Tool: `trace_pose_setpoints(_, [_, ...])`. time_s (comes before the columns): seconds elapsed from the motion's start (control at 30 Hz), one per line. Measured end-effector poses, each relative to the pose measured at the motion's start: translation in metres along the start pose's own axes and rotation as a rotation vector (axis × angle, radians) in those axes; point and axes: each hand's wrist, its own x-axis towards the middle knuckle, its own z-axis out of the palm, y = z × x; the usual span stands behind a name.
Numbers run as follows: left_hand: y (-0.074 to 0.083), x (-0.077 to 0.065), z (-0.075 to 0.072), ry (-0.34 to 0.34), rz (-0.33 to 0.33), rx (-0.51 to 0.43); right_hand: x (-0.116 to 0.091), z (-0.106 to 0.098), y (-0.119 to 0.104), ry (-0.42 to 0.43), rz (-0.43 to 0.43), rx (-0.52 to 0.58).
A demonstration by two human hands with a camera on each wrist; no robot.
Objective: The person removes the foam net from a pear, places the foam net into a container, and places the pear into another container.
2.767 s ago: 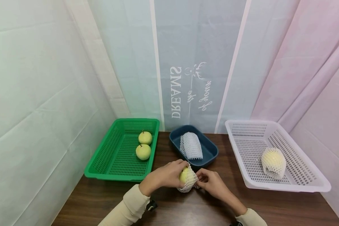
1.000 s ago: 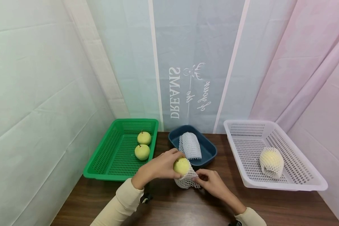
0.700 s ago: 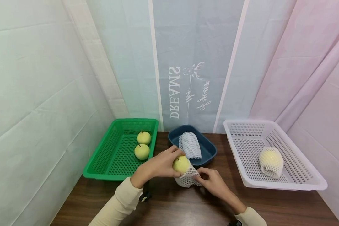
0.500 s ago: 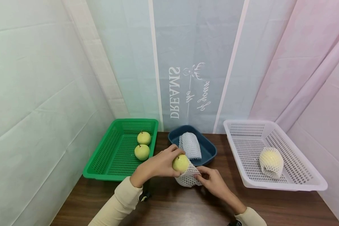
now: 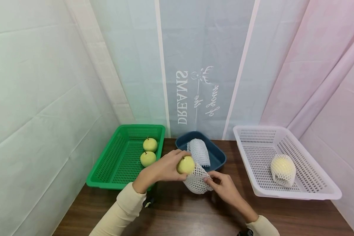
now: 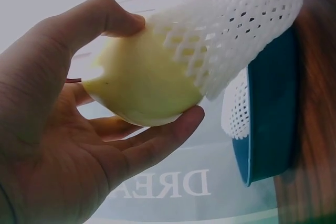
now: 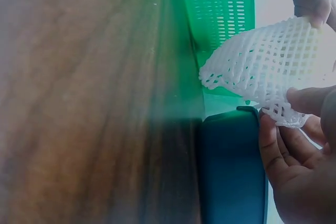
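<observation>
My left hand (image 5: 167, 166) grips a round yellow-green pear (image 5: 186, 165), thumb on one side and fingers on the other. A white foam net sleeve (image 5: 198, 182) covers the end of the pear away from its stem, as the left wrist view shows. The stem end is bare and points into the palm. The right hand (image 5: 225, 187) pinches the edge of the sleeve between thumb and fingers. In the right wrist view the sleeve (image 7: 268, 56) tapers to a narrow end beyond the fingers. Pear and sleeve are held in front of a dark blue tray (image 5: 216, 155).
Folded foam net sleeves (image 5: 200, 152) lie in the blue tray. At left a green basket (image 5: 103, 164) holds two bare pears (image 5: 148, 159). A white basket (image 5: 253, 170) at right holds one netted pear (image 5: 283, 168). Everything stands on a dark wooden table (image 5: 180, 219) before a curtain.
Both hands have risen slightly; the left has also moved left with the pear. More of the pear's bare skin shows outside the net sleeve than at first. The baskets are unchanged.
</observation>
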Motion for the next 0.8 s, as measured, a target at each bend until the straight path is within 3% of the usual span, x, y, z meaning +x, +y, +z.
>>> trace_pose_setpoints(0.8, [-0.014, -0.005, -0.03, 0.067, -0.014, -0.041, 0.017, -0.013, -0.011, 0.145, 0.017, -0.004])
